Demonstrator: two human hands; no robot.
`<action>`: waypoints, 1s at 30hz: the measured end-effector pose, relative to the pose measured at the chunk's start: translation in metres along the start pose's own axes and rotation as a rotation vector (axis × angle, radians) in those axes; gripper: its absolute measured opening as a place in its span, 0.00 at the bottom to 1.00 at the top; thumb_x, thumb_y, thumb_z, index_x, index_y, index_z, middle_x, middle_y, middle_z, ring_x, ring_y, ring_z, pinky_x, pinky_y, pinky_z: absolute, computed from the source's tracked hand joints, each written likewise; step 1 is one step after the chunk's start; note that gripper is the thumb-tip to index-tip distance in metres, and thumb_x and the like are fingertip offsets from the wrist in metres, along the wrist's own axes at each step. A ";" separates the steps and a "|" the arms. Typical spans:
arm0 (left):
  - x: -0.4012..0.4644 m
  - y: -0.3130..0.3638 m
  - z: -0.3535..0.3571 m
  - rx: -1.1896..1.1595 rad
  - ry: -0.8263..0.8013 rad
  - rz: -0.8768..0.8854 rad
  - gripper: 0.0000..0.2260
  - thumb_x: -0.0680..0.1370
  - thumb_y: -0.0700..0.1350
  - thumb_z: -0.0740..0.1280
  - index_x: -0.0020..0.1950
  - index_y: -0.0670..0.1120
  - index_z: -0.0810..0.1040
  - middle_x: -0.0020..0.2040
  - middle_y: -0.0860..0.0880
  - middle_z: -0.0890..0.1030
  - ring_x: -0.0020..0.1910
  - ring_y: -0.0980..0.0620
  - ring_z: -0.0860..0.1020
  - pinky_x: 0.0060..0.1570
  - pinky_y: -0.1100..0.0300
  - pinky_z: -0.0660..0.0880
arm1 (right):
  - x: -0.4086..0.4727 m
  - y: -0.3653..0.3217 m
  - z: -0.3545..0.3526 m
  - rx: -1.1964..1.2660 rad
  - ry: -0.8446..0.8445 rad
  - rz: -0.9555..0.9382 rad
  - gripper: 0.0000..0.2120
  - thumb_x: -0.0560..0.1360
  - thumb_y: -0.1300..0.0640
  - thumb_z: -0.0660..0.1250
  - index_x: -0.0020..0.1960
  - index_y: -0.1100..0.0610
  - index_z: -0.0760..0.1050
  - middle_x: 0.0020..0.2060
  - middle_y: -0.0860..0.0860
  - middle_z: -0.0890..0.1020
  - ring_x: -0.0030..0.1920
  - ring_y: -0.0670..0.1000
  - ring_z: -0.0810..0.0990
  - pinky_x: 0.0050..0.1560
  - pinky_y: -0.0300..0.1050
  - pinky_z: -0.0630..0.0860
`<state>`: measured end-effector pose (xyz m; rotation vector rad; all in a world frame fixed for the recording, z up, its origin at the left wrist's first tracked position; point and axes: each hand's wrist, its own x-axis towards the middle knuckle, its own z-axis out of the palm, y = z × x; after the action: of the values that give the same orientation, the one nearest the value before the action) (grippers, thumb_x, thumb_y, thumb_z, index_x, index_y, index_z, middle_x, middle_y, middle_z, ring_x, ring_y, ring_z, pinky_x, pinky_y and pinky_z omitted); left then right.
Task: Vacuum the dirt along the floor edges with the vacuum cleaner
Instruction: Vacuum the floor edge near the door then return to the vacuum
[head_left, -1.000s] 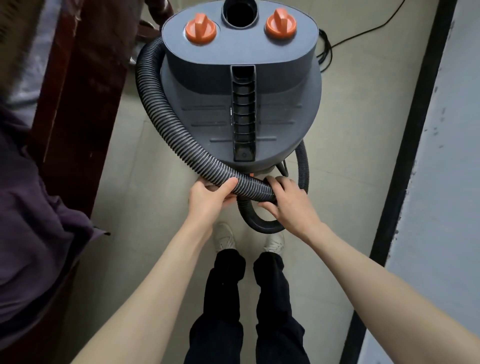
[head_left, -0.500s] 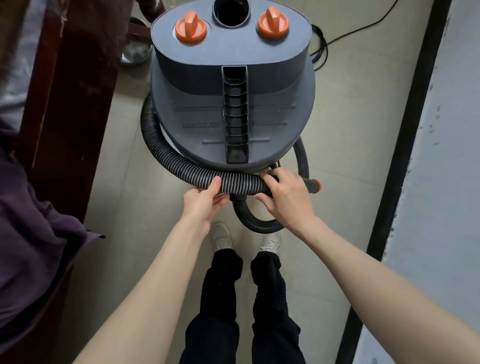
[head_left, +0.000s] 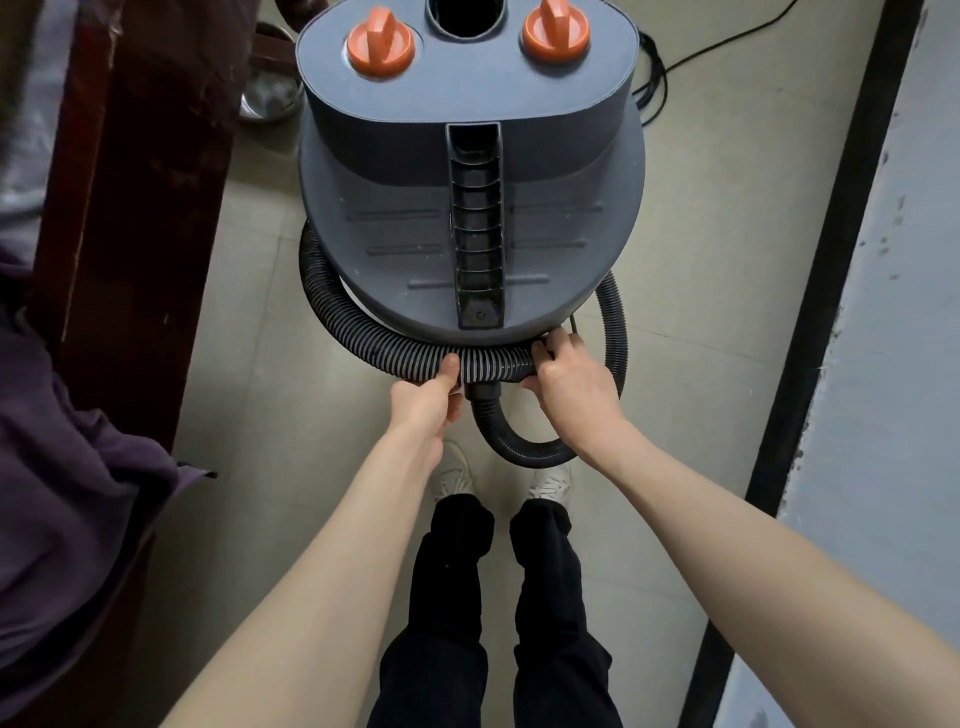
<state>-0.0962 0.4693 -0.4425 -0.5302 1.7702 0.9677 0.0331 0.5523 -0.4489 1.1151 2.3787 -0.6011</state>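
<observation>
Vacuum upright on floor; ribbed hose looped round base. Left hand and right hand both grip hose, fingers curled round it.

Both hands, left hand and right hand, are gripping a ribbed hose curling round a grey vacuum standing on the floor.

the vacuum cleaner is showing a dark grey body with two orange knobs. the hose is showing black ribbing with pale stripes. the floor is appearing beige, the baseboard black, the cloth purple.
</observation>
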 end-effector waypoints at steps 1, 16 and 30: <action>0.003 0.000 -0.001 0.019 0.007 -0.008 0.19 0.78 0.44 0.68 0.62 0.34 0.70 0.40 0.45 0.76 0.33 0.52 0.73 0.29 0.62 0.69 | 0.000 -0.001 0.000 -0.023 -0.005 0.002 0.20 0.80 0.52 0.62 0.68 0.62 0.70 0.64 0.58 0.70 0.64 0.58 0.68 0.50 0.50 0.69; 0.007 0.007 -0.014 0.524 -0.064 0.098 0.17 0.79 0.59 0.59 0.45 0.45 0.71 0.42 0.47 0.77 0.39 0.49 0.74 0.36 0.59 0.70 | -0.011 -0.016 -0.004 0.219 -0.056 0.141 0.24 0.81 0.54 0.59 0.74 0.61 0.62 0.66 0.59 0.70 0.65 0.61 0.70 0.57 0.55 0.72; -0.120 0.050 -0.035 1.223 -0.194 0.793 0.22 0.81 0.52 0.60 0.73 0.45 0.66 0.69 0.44 0.71 0.68 0.47 0.69 0.64 0.56 0.65 | -0.116 0.020 -0.089 0.485 0.008 0.200 0.26 0.82 0.48 0.58 0.77 0.57 0.61 0.72 0.57 0.69 0.72 0.57 0.65 0.70 0.51 0.63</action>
<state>-0.1048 0.4604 -0.3089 1.0509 2.0146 0.2259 0.0973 0.5442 -0.3162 1.5320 2.1437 -1.1383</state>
